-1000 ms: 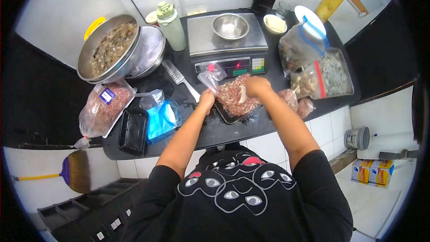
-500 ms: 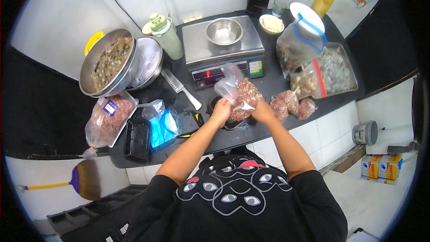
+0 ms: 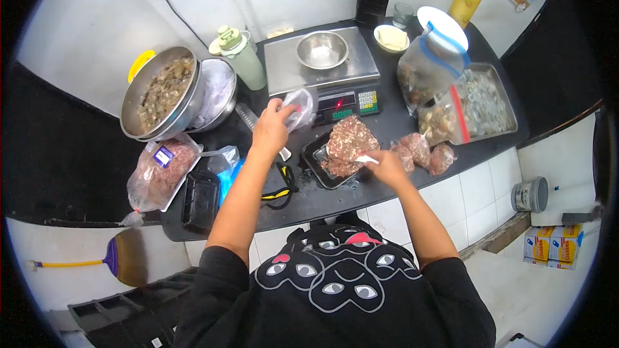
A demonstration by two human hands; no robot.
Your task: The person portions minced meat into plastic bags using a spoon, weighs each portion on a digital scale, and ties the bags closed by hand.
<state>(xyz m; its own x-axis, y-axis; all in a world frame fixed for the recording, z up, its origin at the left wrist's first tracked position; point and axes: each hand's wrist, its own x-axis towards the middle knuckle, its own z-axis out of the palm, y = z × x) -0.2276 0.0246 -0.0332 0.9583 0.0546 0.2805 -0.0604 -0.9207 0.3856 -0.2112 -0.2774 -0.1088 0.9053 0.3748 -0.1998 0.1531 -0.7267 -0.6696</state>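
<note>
My left hand (image 3: 271, 130) pinches a clear plastic bag (image 3: 300, 108) in front of the scale, to the left of the black tray. My right hand (image 3: 389, 169) is closed on a small white utensil (image 3: 366, 159), whose far end is hidden by the meat. Ground meat (image 3: 350, 142) lies heaped in the black tray (image 3: 334, 184), partly over its right edge. Beside my right hand sit several tied bags of meat (image 3: 418, 149). Behind my left forearm lies a knife (image 3: 245, 116), partly covered.
A digital scale (image 3: 277, 64) carries a steel bowl (image 3: 322, 50). At left are a bowl of shrimp (image 3: 124, 104), a bottle (image 3: 246, 61), a large meat bag (image 3: 149, 183) and another black tray (image 3: 201, 201). Zip bags (image 3: 425, 67) and a metal tray (image 3: 512, 113) stand at right.
My left hand has moved up and left with the plastic bag, away from the meat. My right hand has shifted slightly right, still holding the white utensil. More of the tray shows.
</note>
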